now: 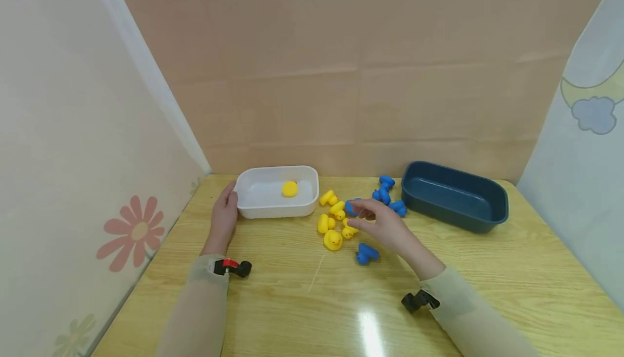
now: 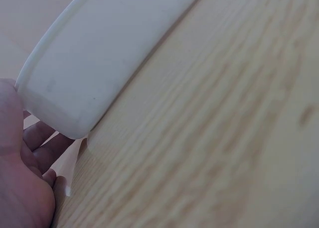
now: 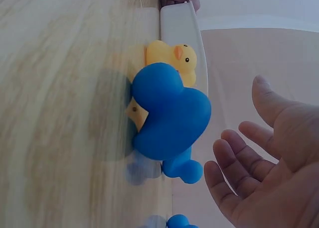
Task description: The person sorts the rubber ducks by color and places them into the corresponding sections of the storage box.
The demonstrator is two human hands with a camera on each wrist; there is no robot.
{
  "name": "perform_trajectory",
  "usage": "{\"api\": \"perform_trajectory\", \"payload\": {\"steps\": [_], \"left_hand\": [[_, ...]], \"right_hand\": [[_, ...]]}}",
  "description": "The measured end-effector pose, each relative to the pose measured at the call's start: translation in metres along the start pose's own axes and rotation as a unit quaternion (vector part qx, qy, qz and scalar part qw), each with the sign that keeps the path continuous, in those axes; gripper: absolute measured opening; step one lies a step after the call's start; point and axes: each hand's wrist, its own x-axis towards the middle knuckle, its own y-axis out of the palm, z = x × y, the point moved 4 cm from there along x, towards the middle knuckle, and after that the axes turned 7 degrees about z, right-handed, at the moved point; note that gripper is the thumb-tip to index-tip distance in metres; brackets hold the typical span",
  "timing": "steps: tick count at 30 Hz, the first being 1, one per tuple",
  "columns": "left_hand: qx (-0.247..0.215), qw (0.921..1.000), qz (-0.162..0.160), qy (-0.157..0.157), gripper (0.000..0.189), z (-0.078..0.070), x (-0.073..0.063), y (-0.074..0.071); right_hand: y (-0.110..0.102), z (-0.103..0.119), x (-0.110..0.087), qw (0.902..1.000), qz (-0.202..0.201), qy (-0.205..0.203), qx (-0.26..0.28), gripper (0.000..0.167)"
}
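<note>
My left hand (image 1: 225, 215) grips the left end of a white plastic bin (image 1: 268, 213), with fingers (image 2: 41, 138) around its corner in the left wrist view. One yellow rubber duck (image 1: 290, 189) lies inside that bin. My right hand (image 1: 382, 226) hovers over the group of toys, thumb and fingers apart, holding nothing. Beneath and left of it are several yellow rubber ducks (image 1: 333, 240), some tipped on their sides. A blue rubber duck (image 1: 366, 253) lies nearest me, and it looms large in the right wrist view. Another blue duck (image 1: 352, 208) is partly hidden behind the right fingers.
A dark blue bin (image 1: 453, 197) stands at the back right, with several blue ducks (image 1: 384, 194) beside its left end. Brown paper (image 1: 361, 75) covers the back wall, and decorated white panels (image 1: 88, 129) flank the wooden table (image 1: 287, 303).
</note>
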Motion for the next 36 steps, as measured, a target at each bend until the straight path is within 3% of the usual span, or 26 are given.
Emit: {"api": "perform_trajectory", "payload": {"steps": [20,36], "left_hand": [[0.006,1.0,0.003,0.001,0.059,0.002,0.001,0.0],[0.006,1.0,0.0,-0.002,0.059,0.003,0.0,0.001]], "right_hand": [[0.015,-0.028,0.002,0.999,0.042,0.015,0.008,0.054],[0.019,-0.031,0.003,0.9962,0.077,0.04,0.009,0.059]]}}
